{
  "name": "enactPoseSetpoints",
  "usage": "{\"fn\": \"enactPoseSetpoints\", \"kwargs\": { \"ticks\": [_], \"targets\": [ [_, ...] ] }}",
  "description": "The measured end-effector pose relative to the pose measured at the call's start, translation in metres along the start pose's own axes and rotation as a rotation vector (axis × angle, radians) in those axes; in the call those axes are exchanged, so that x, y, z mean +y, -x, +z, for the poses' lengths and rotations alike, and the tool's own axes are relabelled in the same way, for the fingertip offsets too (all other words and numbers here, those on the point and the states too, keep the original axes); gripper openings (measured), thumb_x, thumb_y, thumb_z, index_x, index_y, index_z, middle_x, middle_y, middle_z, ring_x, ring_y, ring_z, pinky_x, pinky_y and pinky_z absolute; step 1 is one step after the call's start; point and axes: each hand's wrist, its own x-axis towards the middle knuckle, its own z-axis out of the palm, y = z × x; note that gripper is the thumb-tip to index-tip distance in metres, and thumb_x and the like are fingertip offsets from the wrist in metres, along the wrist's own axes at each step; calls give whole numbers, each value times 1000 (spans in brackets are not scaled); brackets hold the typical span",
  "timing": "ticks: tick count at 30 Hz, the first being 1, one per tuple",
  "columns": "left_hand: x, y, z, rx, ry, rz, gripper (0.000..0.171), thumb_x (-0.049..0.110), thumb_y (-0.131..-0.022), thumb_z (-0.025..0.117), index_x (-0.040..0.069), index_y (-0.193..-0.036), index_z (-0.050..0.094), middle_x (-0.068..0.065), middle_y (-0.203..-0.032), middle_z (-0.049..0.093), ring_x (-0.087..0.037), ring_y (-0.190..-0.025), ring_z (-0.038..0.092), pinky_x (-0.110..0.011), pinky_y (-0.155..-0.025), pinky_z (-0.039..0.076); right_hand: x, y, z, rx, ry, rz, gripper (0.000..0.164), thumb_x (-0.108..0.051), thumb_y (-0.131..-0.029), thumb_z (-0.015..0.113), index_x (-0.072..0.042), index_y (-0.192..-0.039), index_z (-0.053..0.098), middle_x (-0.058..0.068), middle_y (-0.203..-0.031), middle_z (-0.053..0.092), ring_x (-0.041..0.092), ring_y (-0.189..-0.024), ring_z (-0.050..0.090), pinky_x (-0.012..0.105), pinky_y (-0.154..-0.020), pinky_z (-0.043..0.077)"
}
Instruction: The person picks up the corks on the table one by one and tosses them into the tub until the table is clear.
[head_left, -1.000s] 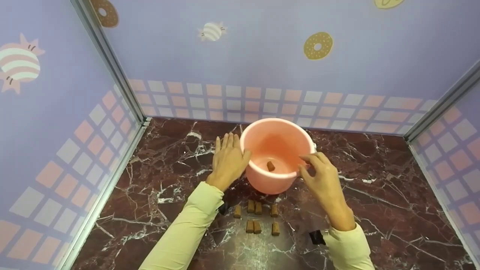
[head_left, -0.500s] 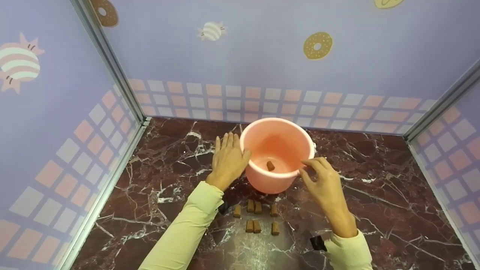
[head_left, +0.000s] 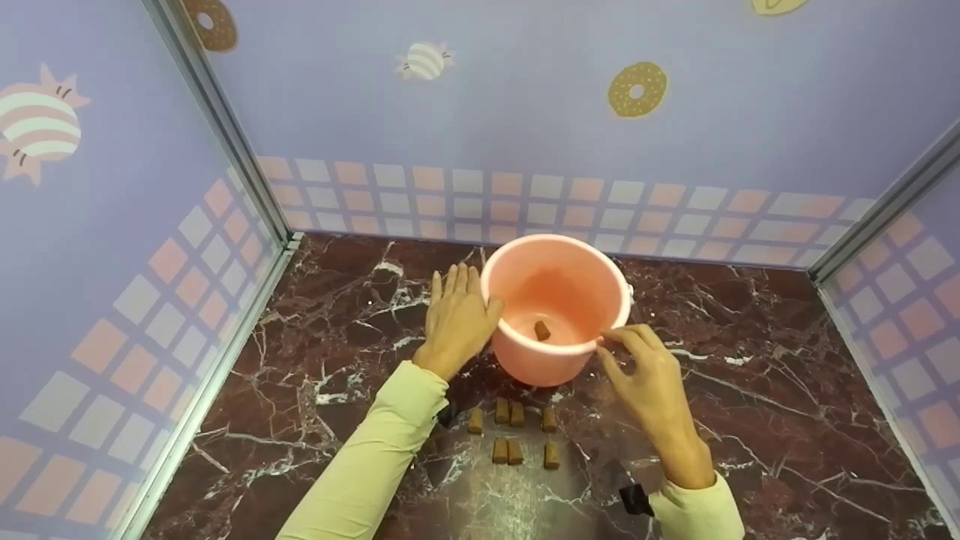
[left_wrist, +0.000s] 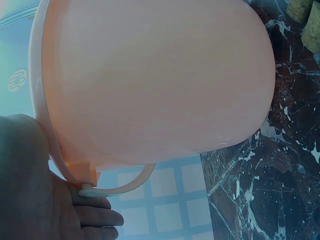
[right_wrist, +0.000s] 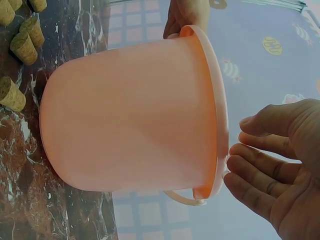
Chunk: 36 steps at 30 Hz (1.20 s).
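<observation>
A pink plastic bucket (head_left: 536,367) stands upright on the marbled table, one cork (head_left: 542,330) lying on its bottom. My left hand (head_left: 457,319) rests against the bucket's left rim with straight fingers and the thumb over the edge. In the left wrist view those fingers (left_wrist: 97,217) lie beside the handle's pivot. My right hand (head_left: 649,375) hovers at the front right of the rim, holding nothing. The right wrist view shows its fingers (right_wrist: 260,192) loosely bent just above the rim. Several corks (head_left: 551,455) stand in two rows in front of the bucket.
The bucket's pale handle (left_wrist: 125,189) hangs down on the far side. Patterned lilac panels (head_left: 525,112) enclose the dark red marbled table (head_left: 337,465) at the back and both sides. A black piece (head_left: 636,499) sits at the right sleeve.
My right hand has drawn back from over the bucket's mouth toward me and slightly down along the rim. The left hand, bucket and corks have stayed in place.
</observation>
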Motion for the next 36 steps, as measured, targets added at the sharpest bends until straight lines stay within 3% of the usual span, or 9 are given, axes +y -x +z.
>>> {"fn": "enactPoseSetpoints", "kwargs": {
  "ticks": [6, 14, 21, 27, 33, 36],
  "targets": [
    [0, -1, 0, 8, -5, 5, 75, 45, -110, 34, -10, -161, 32, -27, -168, 28, -39, -159, 22, -51, -130, -3, -2, 4, -3, 6, -4, 23, 27, 12, -81, 83, 2, -105, 77, 9, -100, 72, 28, -87, 72, 21, -84, 56],
    [1, -1, -1, -3, -7, -2, 75, 45, -110, 33, -9, -161, 31, -26, -168, 27, -37, -159, 19, -50, -130, -4, -2, 13, -5, -8, 12, 53, 27, 10, -81, 84, 0, -106, 78, 7, -101, 72, 29, -91, 73, 42, -85, 60],
    [1, -1, -1, -13, -21, -6, 74, 45, -111, 34, -9, -161, 30, -26, -169, 26, -38, -160, 19, -50, -130, -3, 0, 22, -3, -17, -4, 41, 32, 13, -78, 85, 1, -107, 78, 7, -101, 74, 28, -91, 73, 31, -87, 59],
    [1, -1, 0, 0, -3, -4, 71, 41, -111, 38, -9, -161, 31, -27, -168, 27, -38, -159, 20, -51, -130, -3, 0, 29, 0, -33, -6, 47, 33, 14, -78, 85, 1, -107, 77, 6, -101, 73, 28, -88, 71, 35, -82, 60],
    [1, 0, -1, 2, 0, -2, 70, 41, -112, 37, -9, -160, 31, -27, -168, 27, -38, -159, 19, -51, -130, -3, 1, 38, 3, -45, -17, 56, 33, 14, -77, 85, 1, -107, 77, 7, -101, 73, 25, -86, 71, 27, -80, 60],
    [1, 0, 0, -4, 1, -5, 71, 41, -112, 37, -9, -161, 30, -26, -168, 26, -38, -160, 18, -50, -130, -4, 2, 41, 4, -49, -17, 57, 33, 14, -78, 85, 2, -107, 77, 8, -101, 73, 25, -85, 71, 31, -78, 61]
  ]
}}
